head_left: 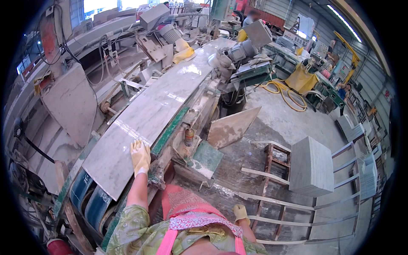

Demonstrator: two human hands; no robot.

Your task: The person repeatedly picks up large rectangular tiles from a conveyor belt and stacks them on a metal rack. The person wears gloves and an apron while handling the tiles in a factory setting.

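Observation:
My left hand (140, 156), in a pale yellow work glove, lies flat with fingers stretched on the near part of a long, white-grey marble slab (146, 104). The slab rests on a conveyor bed, and blue belts (97, 208) show under its near end. At my right side hangs my right hand (241, 213), also gloved. Its fingers are curled in, and nothing shows in them. A metal rack (280, 222) with light bars stands beside that hand, apart from it as far as I can see.
A stack of grey stone slabs (312, 165) stands on the rack at right. Beside the conveyor are a small can (189, 137), a green plate (205, 159) and a leaning stone piece (233, 126). Farther off, a machine motor (242, 50) overhangs the conveyor. A yellow hose (289, 95) coils on the floor.

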